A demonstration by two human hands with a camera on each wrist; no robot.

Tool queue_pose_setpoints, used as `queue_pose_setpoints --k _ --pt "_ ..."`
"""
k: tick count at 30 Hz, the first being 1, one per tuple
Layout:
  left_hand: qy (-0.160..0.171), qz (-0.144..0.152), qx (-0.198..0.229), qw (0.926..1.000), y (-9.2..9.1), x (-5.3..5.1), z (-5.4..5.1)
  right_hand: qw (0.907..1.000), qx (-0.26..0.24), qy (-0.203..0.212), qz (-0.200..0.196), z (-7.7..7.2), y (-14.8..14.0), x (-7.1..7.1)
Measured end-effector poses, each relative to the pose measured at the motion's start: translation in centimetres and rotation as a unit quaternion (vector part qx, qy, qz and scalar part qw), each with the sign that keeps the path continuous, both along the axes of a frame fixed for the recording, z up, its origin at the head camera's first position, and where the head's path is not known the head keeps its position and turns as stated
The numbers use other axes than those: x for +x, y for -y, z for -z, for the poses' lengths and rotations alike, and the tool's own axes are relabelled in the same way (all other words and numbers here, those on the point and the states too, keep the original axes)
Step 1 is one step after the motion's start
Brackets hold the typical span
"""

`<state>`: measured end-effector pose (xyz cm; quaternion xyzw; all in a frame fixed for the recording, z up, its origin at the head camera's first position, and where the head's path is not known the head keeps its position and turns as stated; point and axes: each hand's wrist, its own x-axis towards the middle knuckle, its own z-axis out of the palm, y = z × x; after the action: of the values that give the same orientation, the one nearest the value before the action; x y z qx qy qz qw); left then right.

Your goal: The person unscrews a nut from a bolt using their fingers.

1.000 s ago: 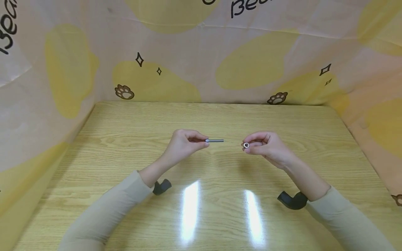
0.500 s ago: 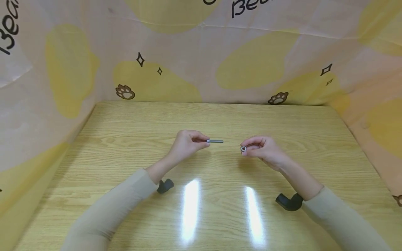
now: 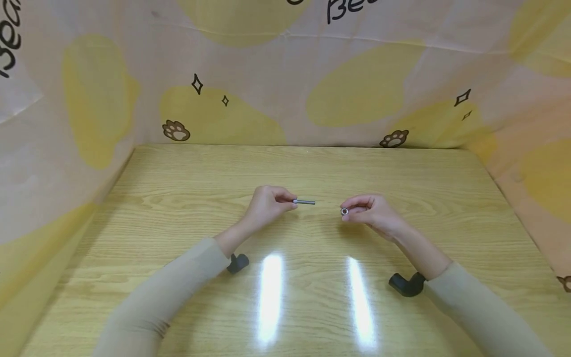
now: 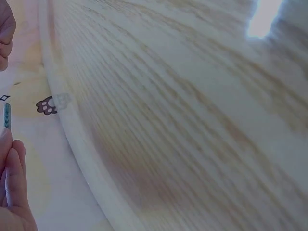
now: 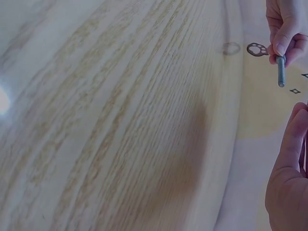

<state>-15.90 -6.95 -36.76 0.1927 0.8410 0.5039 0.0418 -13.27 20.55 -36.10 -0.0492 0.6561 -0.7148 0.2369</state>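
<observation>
Between thumb and fingers, my left hand [image 3: 269, 204] pinches a thin grey bolt [image 3: 306, 202] by its head end. The bolt lies roughly level, its threaded shank [image 4: 6, 114] pointing toward the other hand. Across a short gap, my right hand [image 3: 368, 213] holds a small silver nut [image 3: 344, 211] at its fingertips, with the hole facing the head camera. Nut and bolt are apart, both held above the wooden table [image 3: 312, 168]. From the right wrist, the bolt [image 5: 281, 72] shows beyond my right fingers, while the nut is hidden there.
A black curved piece [image 3: 238, 263] sits by the left wrist and another black curved piece [image 3: 407, 285] by the right. Patterned cloth [image 3: 285, 74] rises behind the table and along both sides. Two bright reflections lie on the near tabletop.
My right hand has shifted slightly left and toward me with the nut. My left forearm has moved a little to the right, while the bolt stays almost in place.
</observation>
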Motion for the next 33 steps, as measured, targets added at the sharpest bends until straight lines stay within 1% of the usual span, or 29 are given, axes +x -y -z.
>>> queue_pose_setpoints --k 8,12,17,25,30,33 --pt "-0.028 -0.007 -0.014 0.9995 -0.3 -0.6 0.6 0.9993 0.037 0.004 0.010 0.6 0.1 -0.9" --pt "-0.030 -0.007 -0.018 0.9994 -0.3 -1.0 0.8 0.9986 0.051 0.004 0.015 1.1 0.0 -1.3" --pt "-0.026 -0.012 -0.034 0.9990 -0.3 -1.3 1.4 0.9976 0.067 0.006 0.017 1.7 -0.1 -1.7" --pt "-0.028 -0.011 -0.054 0.9981 -0.6 -1.7 2.0 0.9923 0.123 -0.005 0.011 2.4 0.0 -2.4" --pt "-0.042 -0.006 -0.081 0.9959 -0.9 -2.0 2.2 0.9884 0.151 -0.015 0.004 2.8 0.3 -2.7" --pt "-0.048 -0.003 -0.094 0.9944 -1.1 -2.1 2.3 0.9879 0.155 -0.013 0.007 3.0 0.5 -2.9"
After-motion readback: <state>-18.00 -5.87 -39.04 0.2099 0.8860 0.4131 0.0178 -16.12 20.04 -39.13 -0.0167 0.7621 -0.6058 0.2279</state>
